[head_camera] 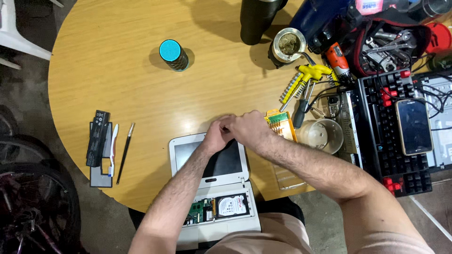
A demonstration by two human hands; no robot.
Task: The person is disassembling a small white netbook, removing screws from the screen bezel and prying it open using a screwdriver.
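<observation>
- White small laptop point(214, 164), opened flat with its underside cover off, lies at the near edge of the round wooden table point(132, 84), partly over my lap.
- Inside its open bay I see a silver hard drive with a white rectangular label point(232, 205) and, just beside it on the left, a green circuit board point(200, 210).
- My left hand point(216, 134) and my right hand point(247, 128) meet above the far edge of the laptop, touching each other.
- Both hands are curled, fingers drawn in together; I cannot tell what, if anything, is pinched between them.
- Just right of my right hand sits an orange case of screwdriver bits with a green strip point(281, 123).
- Beyond it lie yellow-handled hex keys point(310, 74) and a translucent round plastic tub point(325, 135).
- At the right edge, a black keyboard with red keys point(391, 122) carries a dark smartphone point(413, 126) lying face up.
- To the left of the laptop, well apart, lie a black oblong battery pack point(97, 138), a grey flat panel point(101, 171), and a thin dark brush point(125, 153).
- Farther back stands a small cylindrical speaker with a turquoise top point(173, 54).
- Near the far edge, a tall black flask point(259, 19) stands beside a metal-rimmed cup filled with green herb point(287, 44).
</observation>
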